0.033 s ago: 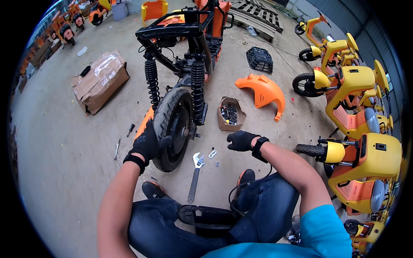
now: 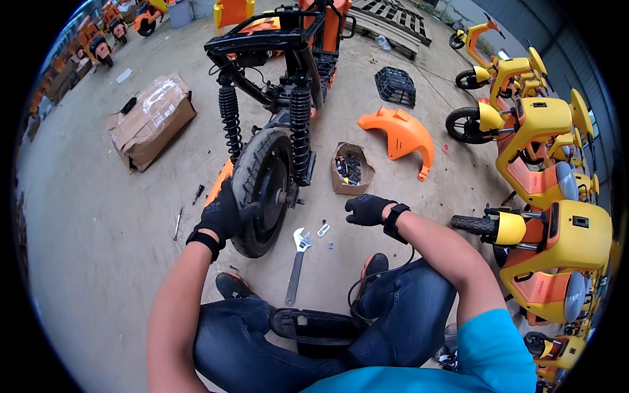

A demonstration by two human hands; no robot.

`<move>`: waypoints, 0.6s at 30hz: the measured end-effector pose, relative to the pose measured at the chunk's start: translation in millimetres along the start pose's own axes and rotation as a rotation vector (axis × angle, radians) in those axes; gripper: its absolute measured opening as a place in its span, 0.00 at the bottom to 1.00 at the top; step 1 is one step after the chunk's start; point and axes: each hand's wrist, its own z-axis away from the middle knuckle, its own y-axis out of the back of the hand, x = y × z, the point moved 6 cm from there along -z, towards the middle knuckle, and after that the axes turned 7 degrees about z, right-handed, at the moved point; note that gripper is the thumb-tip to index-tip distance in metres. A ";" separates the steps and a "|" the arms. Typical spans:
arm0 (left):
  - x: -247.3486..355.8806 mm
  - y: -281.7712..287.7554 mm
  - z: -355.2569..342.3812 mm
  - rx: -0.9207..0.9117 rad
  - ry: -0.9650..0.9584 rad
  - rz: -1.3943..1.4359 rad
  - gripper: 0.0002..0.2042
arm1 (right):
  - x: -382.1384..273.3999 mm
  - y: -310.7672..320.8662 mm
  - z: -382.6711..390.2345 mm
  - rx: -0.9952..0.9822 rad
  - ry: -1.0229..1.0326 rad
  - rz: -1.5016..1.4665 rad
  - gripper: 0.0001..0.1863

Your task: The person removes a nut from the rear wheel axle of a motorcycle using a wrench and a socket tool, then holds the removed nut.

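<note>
My left hand (image 2: 224, 213), in a black glove, grips the tyre of the scooter's rear wheel (image 2: 263, 196), with the thumb near the rim and the other fingers partly hidden behind the rubber. The wheel stands between two black coil shock absorbers (image 2: 301, 128); an axle end sticks out on its right. My right hand (image 2: 367, 210), also gloved, hovers right of the wheel with its fingers curled in; whatever they may hold is hidden. On the ground between my feet lies an adjustable wrench (image 2: 297, 267). A slotted metal washer (image 2: 324, 230) and a small nut (image 2: 331, 245) lie beside it.
An open carton of small hardware (image 2: 352, 168) stands beyond my right hand, near an orange mudguard (image 2: 403, 137) and a black basket (image 2: 396, 87). A large cardboard box (image 2: 154, 121) lies left. Yellow scooters (image 2: 557, 239) line the right. A screwdriver-like rod (image 2: 177, 224) lies left of the wheel.
</note>
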 end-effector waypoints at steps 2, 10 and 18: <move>2.5 -1.3 -2.6 -0.007 -0.008 0.017 0.49 | 2.3 3.2 2.2 0.005 0.005 -0.004 0.24; 8.5 1.4 3.1 0.072 -0.087 0.050 0.36 | 2.0 1.4 -0.1 0.039 0.025 -0.016 0.22; -3.6 -3.1 -6.5 0.038 -0.070 -0.037 0.47 | 2.2 0.5 -1.0 0.031 0.021 -0.015 0.23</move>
